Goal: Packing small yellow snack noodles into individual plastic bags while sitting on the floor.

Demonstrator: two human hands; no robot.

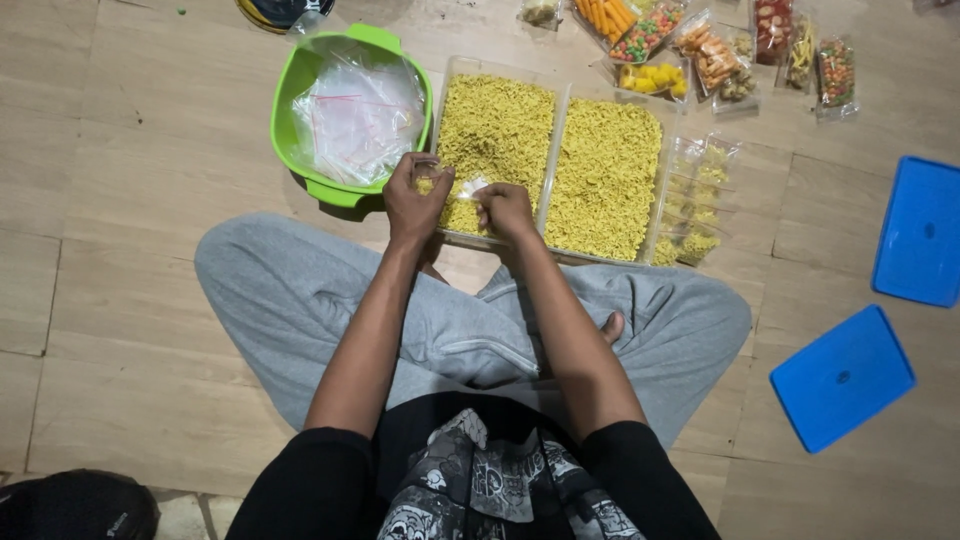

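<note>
I sit cross-legged on a tiled floor. My left hand and my right hand together hold a small clear plastic bag with a little yellow snack in it, just over the near edge of the left clear container. That container and the one beside it are full of yellow noodle-like snack. A green tub of empty clear bags stands left of them.
Several filled small bags of yellow snack lie right of the containers. Packets of colourful snacks lie at the far right. Two blue lids lie on the floor at right. A black object sits at bottom left.
</note>
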